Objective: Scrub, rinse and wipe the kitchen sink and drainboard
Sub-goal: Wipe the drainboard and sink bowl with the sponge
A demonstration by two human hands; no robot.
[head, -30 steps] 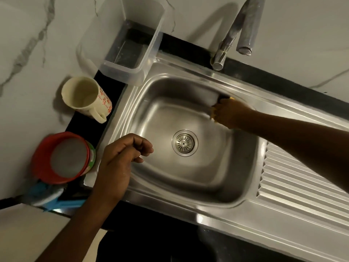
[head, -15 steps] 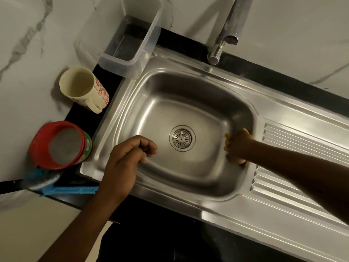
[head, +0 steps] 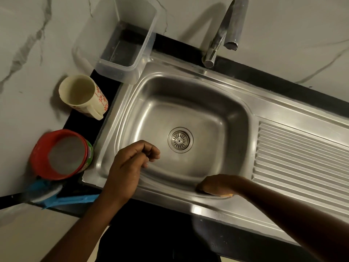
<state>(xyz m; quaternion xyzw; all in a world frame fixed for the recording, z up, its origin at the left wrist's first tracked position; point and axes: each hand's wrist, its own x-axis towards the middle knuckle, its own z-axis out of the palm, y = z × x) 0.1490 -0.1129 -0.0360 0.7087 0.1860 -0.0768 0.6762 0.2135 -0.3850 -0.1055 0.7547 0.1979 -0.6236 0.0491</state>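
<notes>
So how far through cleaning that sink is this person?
Still at the scrubbing stage, it seems. The right hand presses a yellow sponge against the near wall of the sink; the left hand hovers loosely curled and empty. How much is already scrubbed cannot be told. No water runs from the tap, so rinsing, wiping and the drainboard appear left.
</notes>
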